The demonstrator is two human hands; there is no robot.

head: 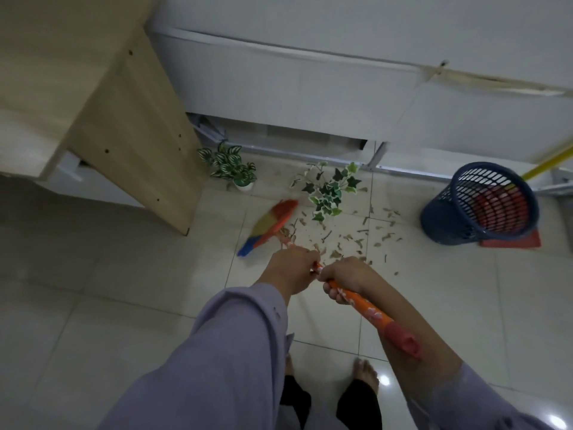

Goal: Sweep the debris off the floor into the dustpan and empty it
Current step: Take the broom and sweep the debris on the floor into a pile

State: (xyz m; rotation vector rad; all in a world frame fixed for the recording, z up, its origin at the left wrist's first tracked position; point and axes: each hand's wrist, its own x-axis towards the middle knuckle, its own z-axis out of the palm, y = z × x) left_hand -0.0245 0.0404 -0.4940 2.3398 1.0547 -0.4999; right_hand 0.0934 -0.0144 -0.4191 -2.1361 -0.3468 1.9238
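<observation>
Both hands grip one orange flowered broom handle (366,307) that ends in a red cap near my right forearm. My left hand (290,270) holds it further down the shaft, my right hand (344,279) just behind. The broom's red, yellow and blue bristle head (269,226) rests on the tiled floor, left of the debris. Brown bits of debris (350,240) lie scattered over the tiles between the broom head and the basket. A red flat piece (511,243), possibly the dustpan, sticks out from under the basket.
A dark blue mesh waste basket (479,203) stands at right with a yellow pole (548,164) behind it. Two small potted plants (231,164) (330,189) sit by the white unit's base. A wooden cabinet panel (136,135) is at left. My bare feet (366,372) are below.
</observation>
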